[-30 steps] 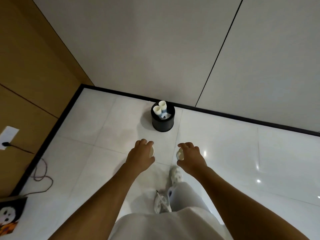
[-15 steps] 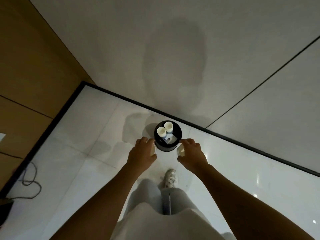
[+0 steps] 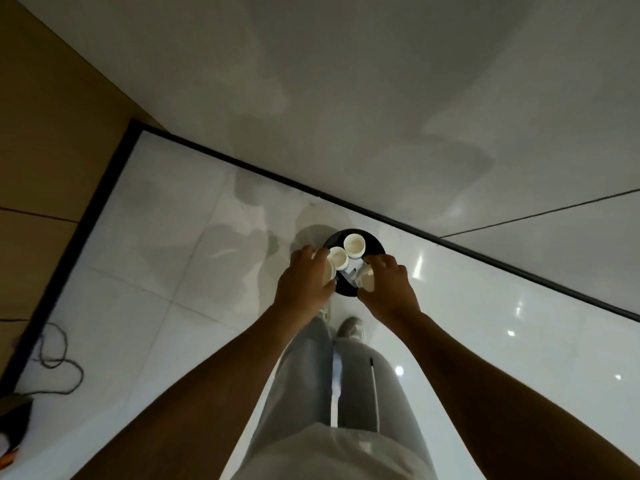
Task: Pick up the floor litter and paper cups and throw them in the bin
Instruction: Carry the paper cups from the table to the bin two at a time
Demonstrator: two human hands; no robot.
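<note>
Nearest to me I see light grey trousers (image 3: 346, 393) and a white shirt hem, with both forearms reaching forward and down. Two light-coloured shoes (image 3: 349, 327) stand on the white tiled floor (image 3: 166, 258), just behind the hands.

The left hand (image 3: 304, 282) has its fingers curled round a paper cup (image 3: 328, 271); only the cup's rim and part of its wall show past the fingers. The right hand (image 3: 388, 285) grips a second paper cup (image 3: 367, 280) in the same way, its mouth turned toward the left hand. The two hands are apart, with a narrow gap between them, and both are positioned over the near rim of the black round bin (image 3: 375, 245).

The bin stands on the floor directly beyond the hands, close to the black skirting (image 3: 263, 173) at the foot of the wall. Inside it, two more white paper cups stand mouth up: one (image 3: 337, 257) just beyond the left hand's fingertips, the other (image 3: 354, 244) further back. A blue-and-white scrap (image 3: 350, 270) lies in the bin between the hands; I cannot identify it.

Well to the left of the left hand, a dark cable (image 3: 57, 362) loops on the floor beside a brown wood-panelled wall (image 3: 52, 133). Beyond the bin rises a pale grey wall (image 3: 346, 98) carrying soft shadows.
</note>
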